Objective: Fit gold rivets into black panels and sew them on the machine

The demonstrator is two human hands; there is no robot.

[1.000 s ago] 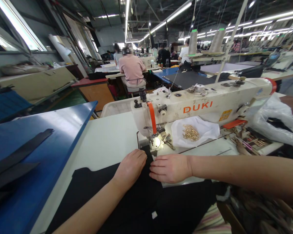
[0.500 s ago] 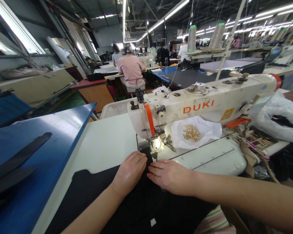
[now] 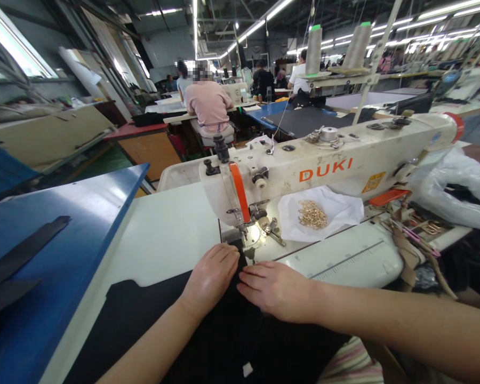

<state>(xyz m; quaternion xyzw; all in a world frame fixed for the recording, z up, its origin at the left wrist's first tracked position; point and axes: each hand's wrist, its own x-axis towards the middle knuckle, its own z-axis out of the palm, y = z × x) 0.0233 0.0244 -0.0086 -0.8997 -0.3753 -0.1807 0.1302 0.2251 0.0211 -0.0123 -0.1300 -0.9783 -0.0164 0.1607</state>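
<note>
Black fabric (image 3: pixel 152 314) spreads across the near edge of the white machine bed and hangs down in front of me. A narrow strip of it runs up to the presser foot of the sewing machine (image 3: pixel 280 178), by the lit needle plate (image 3: pixel 251 234). My left hand (image 3: pixel 214 274) is closed on the strip's left side with bent fingers, thumb hidden. Just right of it, my right hand (image 3: pixel 278 290) grips the fabric with its fingers together, thumb out of sight underneath. Both hands are close in front of the needle area.
Gold-coloured metal pieces (image 3: pixel 312 214) lie on a white cloth (image 3: pixel 346 210) under the machine arm. At left is a blue table (image 3: pixel 84 213) with black strips (image 3: pixel 28 248). Thread cones (image 3: pixel 314 50) stand behind the machine. A person in pink (image 3: pixel 208 104) sits farther back.
The whole view has shifted a little, so most things sit slightly farther left and higher. Both hands keep nearly the same hold on the fabric by the presser foot.
</note>
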